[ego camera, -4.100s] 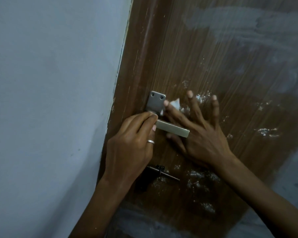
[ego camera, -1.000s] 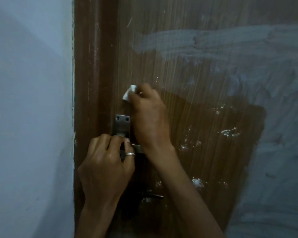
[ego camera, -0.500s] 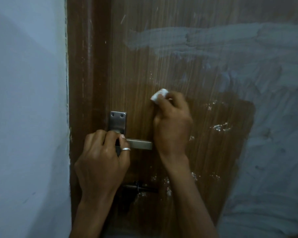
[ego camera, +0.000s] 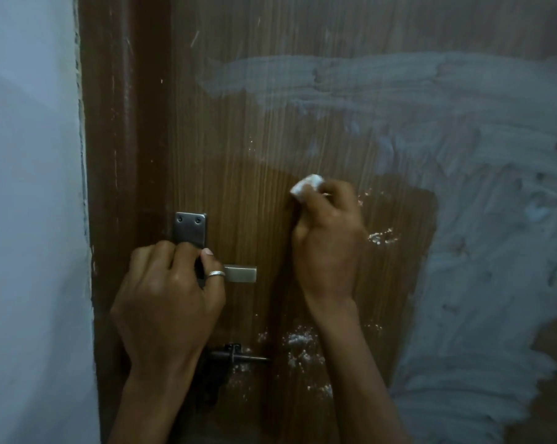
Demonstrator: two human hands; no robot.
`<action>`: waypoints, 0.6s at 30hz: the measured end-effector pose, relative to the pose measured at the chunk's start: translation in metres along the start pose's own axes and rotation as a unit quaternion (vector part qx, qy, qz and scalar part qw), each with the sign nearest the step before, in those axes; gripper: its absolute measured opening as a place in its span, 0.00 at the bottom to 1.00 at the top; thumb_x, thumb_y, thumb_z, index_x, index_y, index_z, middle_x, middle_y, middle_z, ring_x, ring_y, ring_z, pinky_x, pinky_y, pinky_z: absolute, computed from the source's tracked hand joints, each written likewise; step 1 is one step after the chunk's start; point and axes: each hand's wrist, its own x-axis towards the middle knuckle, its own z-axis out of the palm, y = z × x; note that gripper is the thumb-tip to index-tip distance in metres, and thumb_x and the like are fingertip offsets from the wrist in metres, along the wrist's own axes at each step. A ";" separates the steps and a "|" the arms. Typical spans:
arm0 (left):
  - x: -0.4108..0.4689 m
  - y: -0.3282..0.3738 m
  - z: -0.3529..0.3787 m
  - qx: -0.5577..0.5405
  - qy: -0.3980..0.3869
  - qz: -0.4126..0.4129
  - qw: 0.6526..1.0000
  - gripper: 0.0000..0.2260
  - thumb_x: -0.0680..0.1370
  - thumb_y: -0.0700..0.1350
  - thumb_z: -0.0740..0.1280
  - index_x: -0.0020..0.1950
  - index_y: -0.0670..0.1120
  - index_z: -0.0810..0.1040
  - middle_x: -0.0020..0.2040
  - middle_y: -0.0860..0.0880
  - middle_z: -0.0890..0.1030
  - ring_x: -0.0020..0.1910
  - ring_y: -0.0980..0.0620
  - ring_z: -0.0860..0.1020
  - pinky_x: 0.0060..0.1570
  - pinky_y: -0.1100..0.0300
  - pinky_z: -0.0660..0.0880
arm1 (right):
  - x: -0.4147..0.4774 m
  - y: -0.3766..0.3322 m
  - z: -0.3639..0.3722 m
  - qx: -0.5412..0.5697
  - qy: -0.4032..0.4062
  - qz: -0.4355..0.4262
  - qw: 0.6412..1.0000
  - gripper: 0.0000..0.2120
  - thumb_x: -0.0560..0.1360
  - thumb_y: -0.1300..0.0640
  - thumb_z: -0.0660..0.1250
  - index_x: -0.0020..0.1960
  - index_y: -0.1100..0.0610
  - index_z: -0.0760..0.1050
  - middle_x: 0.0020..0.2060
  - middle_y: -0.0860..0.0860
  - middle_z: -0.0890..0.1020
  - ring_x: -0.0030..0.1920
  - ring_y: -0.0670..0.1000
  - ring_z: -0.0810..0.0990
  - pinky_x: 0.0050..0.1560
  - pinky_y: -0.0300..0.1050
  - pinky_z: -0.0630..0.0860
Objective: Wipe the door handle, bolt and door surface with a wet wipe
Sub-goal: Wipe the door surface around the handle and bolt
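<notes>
A brown wood-grain door (ego camera: 238,129) fills the view, smeared with grey-white film on its right side. My left hand (ego camera: 168,302), with a ring on one finger, grips the metal lever handle (ego camera: 240,274) below its backplate (ego camera: 190,229). My right hand (ego camera: 330,238) holds a small bunched white wet wipe (ego camera: 306,185) in curled fingers and presses it on the door surface, to the right of and above the handle. A dark sliding bolt (ego camera: 238,358) sits below the handle, partly behind my left wrist.
A pale blue-white wall (ego camera: 30,219) borders the door frame (ego camera: 123,155) on the left. White crumbs and flecks (ego camera: 299,341) stick to the door near the bolt and to the right of my right hand.
My right hand with the wipe has moved rightward across the door, away from the backplate, over the last second. My left hand has stayed on the handle.
</notes>
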 end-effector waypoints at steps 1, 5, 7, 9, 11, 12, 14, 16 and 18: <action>0.002 0.004 0.002 0.002 0.002 0.019 1.000 0.11 0.80 0.46 0.63 0.45 0.42 0.80 0.40 0.44 0.80 0.42 0.47 0.74 0.36 0.59 0.64 | 0.000 -0.013 0.009 0.010 -0.028 -0.029 0.999 0.09 0.77 0.64 0.67 0.55 0.58 0.83 0.53 0.53 0.80 0.48 0.50 0.79 0.45 0.36 0.75; 0.001 0.012 0.016 -0.016 -0.013 0.074 0.997 0.08 0.79 0.44 0.63 0.42 0.43 0.78 0.38 0.44 0.77 0.39 0.45 0.73 0.39 0.56 0.62 | -0.002 -0.044 0.028 0.012 -0.111 -0.127 0.986 0.07 0.77 0.61 0.68 0.53 0.58 0.81 0.51 0.53 0.79 0.47 0.50 0.77 0.39 0.35 0.68; -0.002 0.009 0.018 -0.047 -0.021 0.084 0.995 0.11 0.80 0.44 0.61 0.40 0.44 0.76 0.36 0.47 0.74 0.37 0.50 0.68 0.42 0.58 0.58 | -0.003 -0.028 0.016 0.010 -0.113 -0.122 0.986 0.12 0.77 0.61 0.63 0.57 0.58 0.81 0.54 0.54 0.79 0.51 0.51 0.78 0.43 0.38 0.76; -0.003 0.008 0.018 -0.070 -0.031 0.079 0.994 0.13 0.81 0.45 0.59 0.39 0.45 0.75 0.35 0.50 0.73 0.39 0.54 0.66 0.44 0.59 0.58 | -0.007 0.009 -0.006 -0.010 -0.062 -0.072 0.995 0.13 0.76 0.65 0.64 0.58 0.58 0.82 0.56 0.54 0.80 0.53 0.51 0.79 0.51 0.38 0.78; -0.004 0.010 0.020 -0.081 -0.034 0.067 0.994 0.13 0.82 0.46 0.58 0.40 0.45 0.76 0.36 0.50 0.73 0.38 0.53 0.68 0.44 0.57 0.61 | -0.010 0.048 -0.033 -0.030 0.022 0.015 0.999 0.13 0.76 0.68 0.68 0.56 0.58 0.83 0.54 0.55 0.81 0.50 0.49 0.79 0.53 0.29 0.71; -0.004 0.013 0.022 -0.080 -0.028 0.058 0.995 0.14 0.82 0.46 0.58 0.40 0.44 0.76 0.36 0.50 0.73 0.38 0.52 0.69 0.44 0.56 0.62 | -0.010 0.063 -0.042 -0.035 0.063 0.055 0.996 0.10 0.77 0.67 0.69 0.55 0.59 0.84 0.51 0.55 0.81 0.48 0.47 0.77 0.51 0.24 0.68; -0.005 0.017 0.025 -0.069 -0.010 0.038 0.997 0.14 0.82 0.45 0.58 0.39 0.43 0.76 0.35 0.49 0.73 0.37 0.50 0.69 0.44 0.54 0.64 | -0.008 0.078 -0.047 -0.027 0.114 0.107 0.987 0.06 0.78 0.65 0.70 0.52 0.60 0.85 0.47 0.55 0.81 0.44 0.42 0.73 0.46 0.21 0.65; -0.006 0.022 0.029 -0.052 0.005 0.024 0.998 0.15 0.82 0.45 0.58 0.38 0.43 0.75 0.34 0.48 0.73 0.37 0.50 0.68 0.45 0.52 0.64 | -0.006 0.072 -0.038 -0.019 0.111 0.102 0.988 0.08 0.77 0.66 0.69 0.54 0.59 0.84 0.49 0.54 0.80 0.46 0.41 0.73 0.47 0.23 0.68; -0.007 0.025 0.031 -0.034 0.015 0.022 0.999 0.15 0.82 0.45 0.58 0.37 0.43 0.74 0.33 0.47 0.73 0.37 0.50 0.67 0.44 0.51 0.65 | -0.006 0.048 -0.021 -0.006 0.063 0.046 0.997 0.12 0.77 0.68 0.68 0.57 0.57 0.83 0.53 0.53 0.79 0.50 0.47 0.76 0.51 0.31 0.74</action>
